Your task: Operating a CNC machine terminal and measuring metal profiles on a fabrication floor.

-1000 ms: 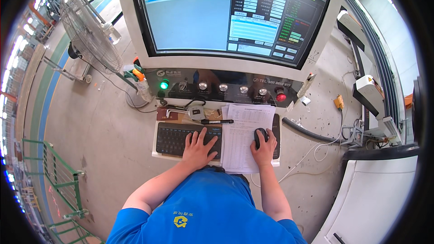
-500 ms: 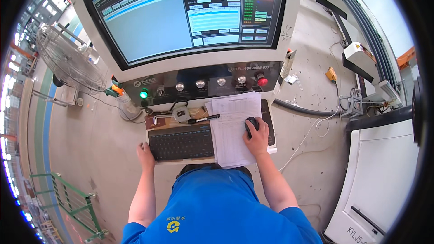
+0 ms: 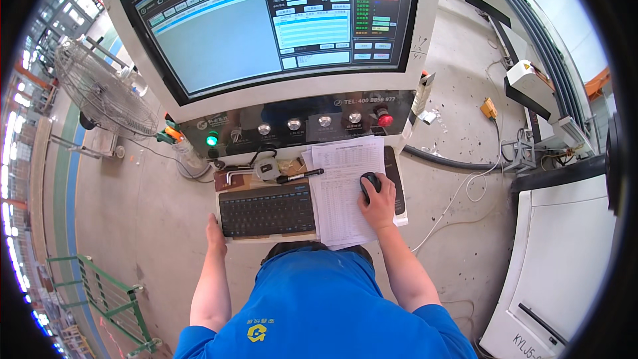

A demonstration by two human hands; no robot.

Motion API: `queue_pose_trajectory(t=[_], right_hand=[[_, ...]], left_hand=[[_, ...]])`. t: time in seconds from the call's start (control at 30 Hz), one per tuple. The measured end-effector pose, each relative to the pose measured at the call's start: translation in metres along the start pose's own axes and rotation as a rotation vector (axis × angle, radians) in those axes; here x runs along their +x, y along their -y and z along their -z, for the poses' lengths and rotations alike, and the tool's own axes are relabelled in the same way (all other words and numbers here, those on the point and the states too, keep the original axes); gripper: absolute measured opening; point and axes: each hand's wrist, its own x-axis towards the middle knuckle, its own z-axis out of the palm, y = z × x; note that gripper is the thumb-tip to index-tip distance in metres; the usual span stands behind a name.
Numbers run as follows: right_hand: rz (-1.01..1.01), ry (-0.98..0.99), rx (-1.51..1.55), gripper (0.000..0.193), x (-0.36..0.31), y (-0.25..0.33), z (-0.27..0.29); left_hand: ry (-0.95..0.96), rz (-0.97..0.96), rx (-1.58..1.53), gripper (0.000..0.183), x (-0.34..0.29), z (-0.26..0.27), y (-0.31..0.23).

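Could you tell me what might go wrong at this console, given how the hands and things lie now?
The right hand works the black mouse on top of the loose white printed sheets; these overhang the shelf's front edge and could slide off. The black marker pen lies loose behind the black keyboard and might roll. The left hand only grips the shelf edge.

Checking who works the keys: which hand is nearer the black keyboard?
Left. The left hand rests at the black keyboard's left edge; the right hand lies on the mouse, across the paper sheets.

Bright, sharp daylight; fisheye-bent edges
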Motion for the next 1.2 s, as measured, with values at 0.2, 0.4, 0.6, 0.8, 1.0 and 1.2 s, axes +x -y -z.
queue_pose_trajectory(t=[0.2, 0.4, 0.6, 0.8, 1.0, 1.2], right_hand=[[-0.022, 0.009, -0.026, 0.045, 0.000, 0.001, 0.001], [-0.040, -0.010, -0.031, 0.045, -0.001, 0.002, 0.001], [-0.027, -0.023, -0.031, 0.046, -0.002, 0.000, -0.001], [-0.028, -0.024, -0.027, 0.045, -0.001, 0.001, -0.001], [-0.029, -0.033, -0.034, 0.044, 0.000, 0.004, -0.001], [-0.025, -0.006, 0.012, 0.049, -0.003, 0.001, -0.003]], left_hand=[[0.207, 0.073, -0.001, 0.066, -0.018, 0.002, -0.022], [0.189, 0.092, 0.021, 0.066, -0.021, 0.003, -0.024], [0.211, 0.098, 0.039, 0.069, -0.022, 0.004, -0.025], [0.246, 0.106, 0.021, 0.073, -0.005, 0.010, -0.012], [0.258, 0.165, 0.012, 0.075, 0.010, 0.012, -0.001], [0.265, 0.081, 0.022, 0.076, 0.016, 0.013, 0.013]])
